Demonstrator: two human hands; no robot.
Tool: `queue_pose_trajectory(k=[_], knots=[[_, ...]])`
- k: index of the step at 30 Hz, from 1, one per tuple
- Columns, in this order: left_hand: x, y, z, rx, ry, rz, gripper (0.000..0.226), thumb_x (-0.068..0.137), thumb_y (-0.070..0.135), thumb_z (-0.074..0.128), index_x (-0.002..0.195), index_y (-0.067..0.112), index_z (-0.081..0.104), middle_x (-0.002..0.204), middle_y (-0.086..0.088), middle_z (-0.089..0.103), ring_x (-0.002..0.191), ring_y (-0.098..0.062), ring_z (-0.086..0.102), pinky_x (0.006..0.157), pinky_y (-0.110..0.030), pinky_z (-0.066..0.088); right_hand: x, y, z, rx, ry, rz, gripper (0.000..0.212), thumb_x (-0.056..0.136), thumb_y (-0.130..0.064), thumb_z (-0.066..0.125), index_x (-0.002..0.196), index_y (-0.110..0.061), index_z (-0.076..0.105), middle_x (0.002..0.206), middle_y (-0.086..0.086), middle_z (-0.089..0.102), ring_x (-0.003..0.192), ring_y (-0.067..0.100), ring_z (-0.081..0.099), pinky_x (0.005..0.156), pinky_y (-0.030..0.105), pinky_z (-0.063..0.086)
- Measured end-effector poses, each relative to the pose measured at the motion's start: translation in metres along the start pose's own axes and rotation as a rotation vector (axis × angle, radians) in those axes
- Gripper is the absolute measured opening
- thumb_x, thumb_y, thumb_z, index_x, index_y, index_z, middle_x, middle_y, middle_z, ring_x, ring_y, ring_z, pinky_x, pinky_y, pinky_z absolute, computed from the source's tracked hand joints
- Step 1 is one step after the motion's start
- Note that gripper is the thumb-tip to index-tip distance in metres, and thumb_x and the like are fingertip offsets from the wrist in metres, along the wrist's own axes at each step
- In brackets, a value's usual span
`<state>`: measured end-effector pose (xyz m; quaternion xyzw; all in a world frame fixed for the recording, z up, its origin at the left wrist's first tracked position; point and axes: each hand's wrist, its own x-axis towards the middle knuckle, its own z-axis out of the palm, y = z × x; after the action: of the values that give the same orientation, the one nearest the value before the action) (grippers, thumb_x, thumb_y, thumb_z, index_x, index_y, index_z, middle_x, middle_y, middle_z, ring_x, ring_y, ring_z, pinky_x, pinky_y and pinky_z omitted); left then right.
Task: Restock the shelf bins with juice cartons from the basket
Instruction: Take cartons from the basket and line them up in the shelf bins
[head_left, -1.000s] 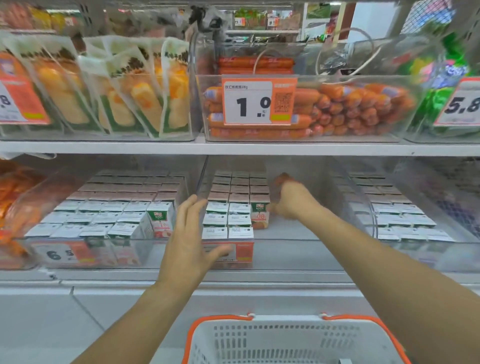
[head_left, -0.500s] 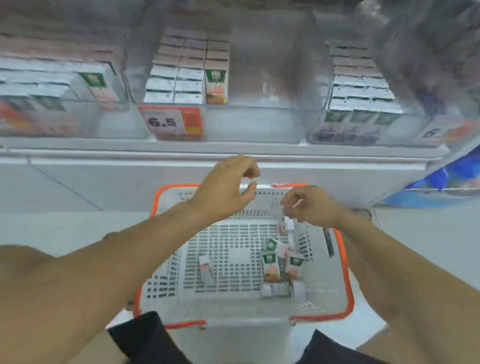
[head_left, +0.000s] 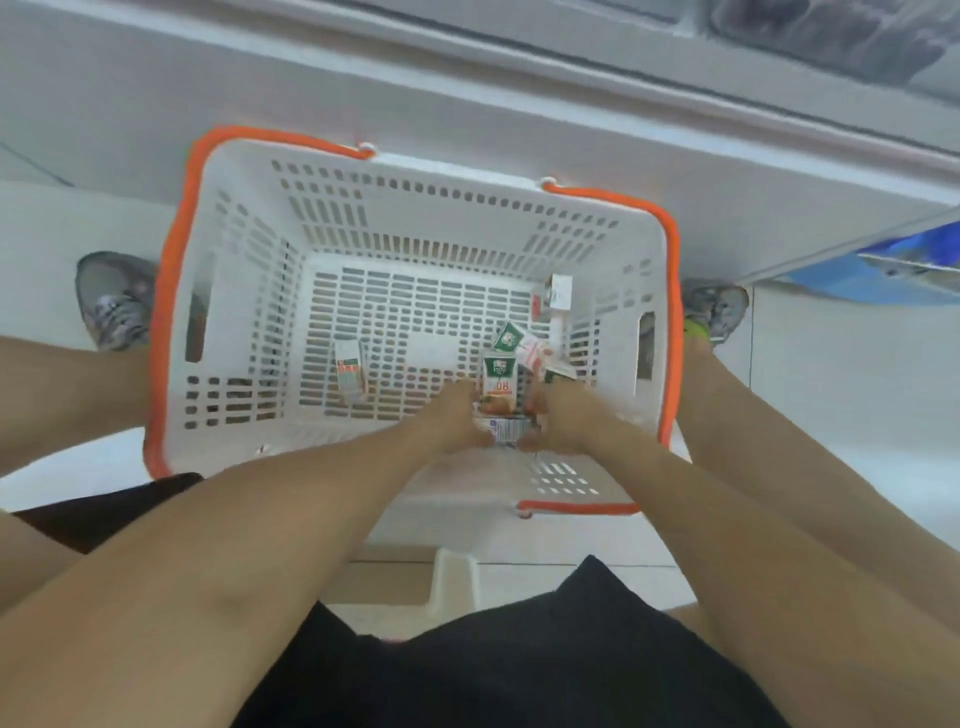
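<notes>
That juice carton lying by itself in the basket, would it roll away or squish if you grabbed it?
The lone juice carton probably won't roll: it looks boxy with flat sides. It likely stays stiff under a gentle grip, though hard squeezing might dent it. On the slotted basket floor, it would probably slide.

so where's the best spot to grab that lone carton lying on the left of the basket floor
Pinch the lone carton across its two long side faces, coming straight down from above. It lies flat and apart from the others, with open basket floor on both sides for fingers.
</notes>
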<state>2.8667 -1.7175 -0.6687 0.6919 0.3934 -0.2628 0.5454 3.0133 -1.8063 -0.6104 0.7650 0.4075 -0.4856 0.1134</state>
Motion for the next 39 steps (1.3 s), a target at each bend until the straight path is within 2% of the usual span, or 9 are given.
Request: queue_pose_trajectory(k=[6,12,17,23,29,32,34,37,39], knots=[[0.056,-0.023,0.032,0.027,0.007,-0.017,0.084,0.048,0.042,0.093,0.120,0.019,0.057,0.113,0.002,0.067,0.097,-0.019,0.065,0.089,-0.040,0.057,-0.001,0.005,0.014,0.082,0.126,0.108,0.044,0.079,-0.024,0.077,0.121,-0.019,0.065,0.112,0.002,0.070,0.097,0.021,0.064,0.085,0.026,0.047],[0.040,-0.001,0.018,0.116,0.014,0.071,0.072,0.064,0.028,0.090,0.126,0.012,0.057,0.120,-0.005,0.066,0.104,-0.025,0.063,0.092,-0.036,0.053,0.003,0.012,0.000,0.151,0.086,0.243,0.047,0.073,-0.016,0.081,0.116,-0.017,0.062,0.118,0.005,0.063,0.104,0.023,0.060,0.087,0.030,0.050],[0.034,-0.010,0.019,0.103,0.028,0.064,0.051,0.072,0.015,0.085,0.117,0.011,0.061,0.116,-0.007,0.068,0.103,-0.025,0.064,0.085,-0.032,0.051,0.000,0.014,-0.005,0.159,0.097,0.250,0.046,0.073,-0.016,0.081,0.114,-0.019,0.061,0.124,0.005,0.062,0.107,0.023,0.060,0.085,0.031,0.049],[0.043,0.003,0.004,-0.250,0.205,0.028,0.067,0.072,0.038,0.086,0.123,0.015,0.049,0.111,0.001,0.064,0.100,-0.018,0.062,0.089,-0.037,0.052,-0.006,0.011,-0.008,0.208,0.161,0.269,0.047,0.072,-0.020,0.083,0.114,-0.021,0.065,0.121,0.004,0.063,0.092,0.018,0.058,0.077,0.028,0.050],[0.062,0.017,-0.016,-0.302,0.232,0.011,0.036,0.076,0.025,0.084,0.106,0.014,0.067,0.107,-0.004,0.070,0.093,-0.019,0.065,0.082,-0.031,0.051,-0.013,0.004,-0.022,0.271,0.081,0.155,0.035,0.086,-0.020,0.068,0.120,-0.027,0.070,0.132,0.001,0.063,0.109,0.021,0.062,0.082,0.026,0.048],[0.048,0.013,-0.041,-0.367,0.209,-0.023,0.041,0.071,0.019,0.088,0.107,0.010,0.072,0.102,-0.004,0.072,0.093,-0.020,0.067,0.087,-0.034,0.055,-0.014,-0.003,-0.038,0.349,0.009,0.157,0.025,0.091,-0.025,0.063,0.112,-0.019,0.075,0.100,0.001,0.068,0.076,0.012,0.061,0.068,0.021,0.048],[0.032,0.008,-0.069,-0.441,0.188,-0.019,0.042,0.069,0.020,0.089,0.107,0.010,0.072,0.097,-0.002,0.072,0.089,-0.016,0.066,0.079,-0.028,0.055,-0.018,-0.011,-0.055,0.430,-0.033,0.203,0.024,0.087,-0.028,0.068,0.104,-0.012,0.075,0.086,0.000,0.065,0.066,0.011,0.057,0.057,0.022,0.047],[-0.001,0.010,-0.120,-0.494,0.121,0.021,0.031,0.067,0.026,0.090,0.086,0.013,0.068,0.092,-0.003,0.070,0.089,-0.019,0.065,0.080,-0.027,0.053,-0.034,-0.026,-0.087,0.563,-0.088,0.075,0.009,0.084,-0.025,0.072,0.082,-0.024,0.080,0.109,-0.001,0.068,0.092,0.017,0.062,0.064,0.024,0.053],[-0.028,0.023,-0.153,-0.522,0.078,0.084,0.033,0.073,0.018,0.087,0.081,0.011,0.056,0.095,-0.016,0.068,0.095,-0.028,0.067,0.088,-0.037,0.053,-0.055,-0.037,-0.113,0.538,-0.130,-0.058,0.012,0.081,-0.024,0.076,0.092,-0.028,0.080,0.123,-0.007,0.065,0.107,0.014,0.062,0.078,0.025,0.056]])
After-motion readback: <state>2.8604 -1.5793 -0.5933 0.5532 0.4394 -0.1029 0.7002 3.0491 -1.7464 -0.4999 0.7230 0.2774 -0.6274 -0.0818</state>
